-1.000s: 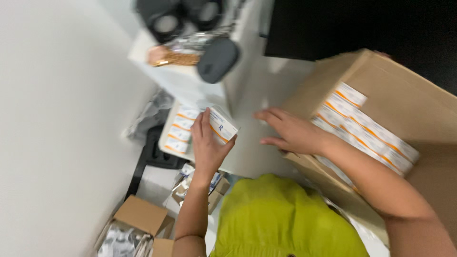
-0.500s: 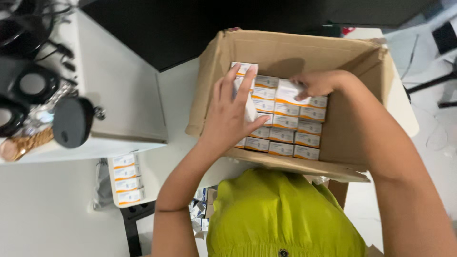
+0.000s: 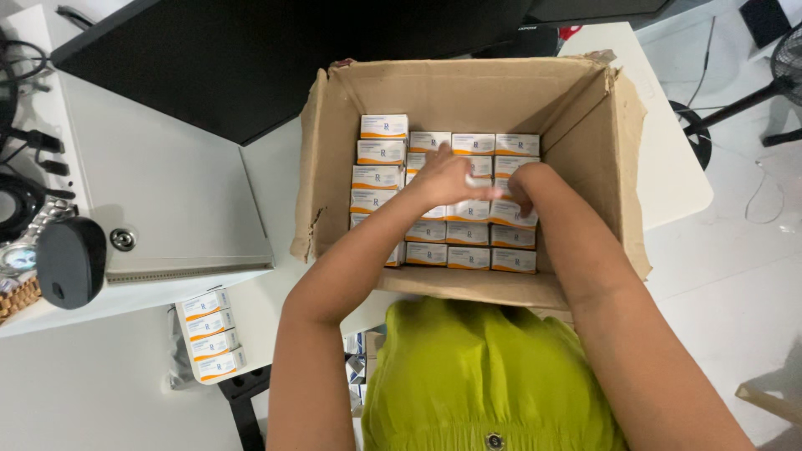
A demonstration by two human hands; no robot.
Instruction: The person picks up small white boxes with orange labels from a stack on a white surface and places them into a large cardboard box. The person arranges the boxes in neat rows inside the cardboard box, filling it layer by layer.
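Observation:
A brown cardboard box [image 3: 585,125] stands open on the white table, filled with rows of small white and orange cartons [image 3: 383,152]. Both my hands are down inside it. My left hand [image 3: 444,179] lies flat on the middle rows, fingers stretched to the right and touching a white carton [image 3: 482,180]. My right hand [image 3: 523,189] meets it from the right, fingers curled over the edge of that same carton. My forearms hide part of the lower rows.
A stack of several more small cartons [image 3: 209,334] sits at the table's left edge. A white cabinet top [image 3: 159,200] holds a dark round device [image 3: 70,260] and cables. A large black panel [image 3: 251,58] lies behind the box. A fan [image 3: 789,58] stands on the floor, right.
The view swung from the left side of the table to the box. My left hand carried a small carton into the box; both hands now press together in the middle rows.

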